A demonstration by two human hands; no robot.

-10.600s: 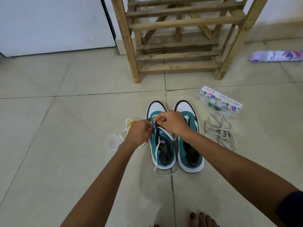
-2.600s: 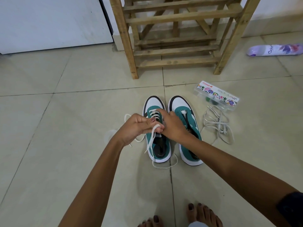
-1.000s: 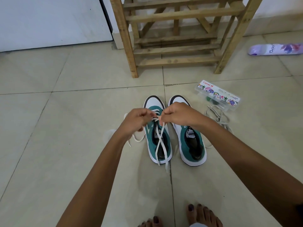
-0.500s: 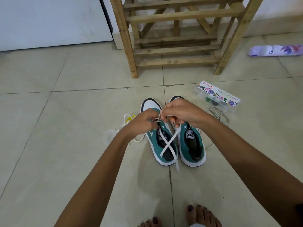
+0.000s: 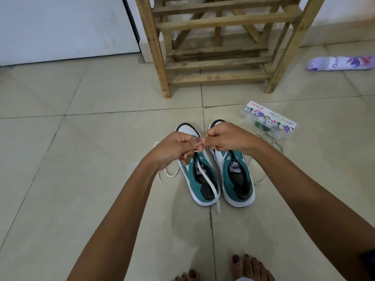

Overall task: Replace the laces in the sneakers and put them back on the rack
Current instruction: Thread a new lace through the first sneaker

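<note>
Two teal and white sneakers stand side by side on the tiled floor, toes pointing away from me. A white lace point(image 5: 209, 184) runs through the front eyelets of the left sneaker point(image 5: 199, 179), and one free end trails over its heel onto the floor. My left hand point(image 5: 174, 148) and my right hand point(image 5: 225, 138) meet above that sneaker's toe, and each pinches the lace there. The right sneaker point(image 5: 237, 179) shows no lace in its eyelets. The wooden rack point(image 5: 221, 47) stands behind the shoes.
A heap of loose laces point(image 5: 269, 140) lies right of the shoes beside a clear plastic box point(image 5: 267, 119) with a flowered label. More lace point(image 5: 168, 173) lies left of the shoes. A purple spray can point(image 5: 343, 62) lies at far right. My bare feet point(image 5: 243, 266) are at the bottom edge.
The two lace ends that crossed over the left sneaker are now one strand trailing over the heel. My hands have stayed together above the toe, and the left sneaker has shifted slightly.
</note>
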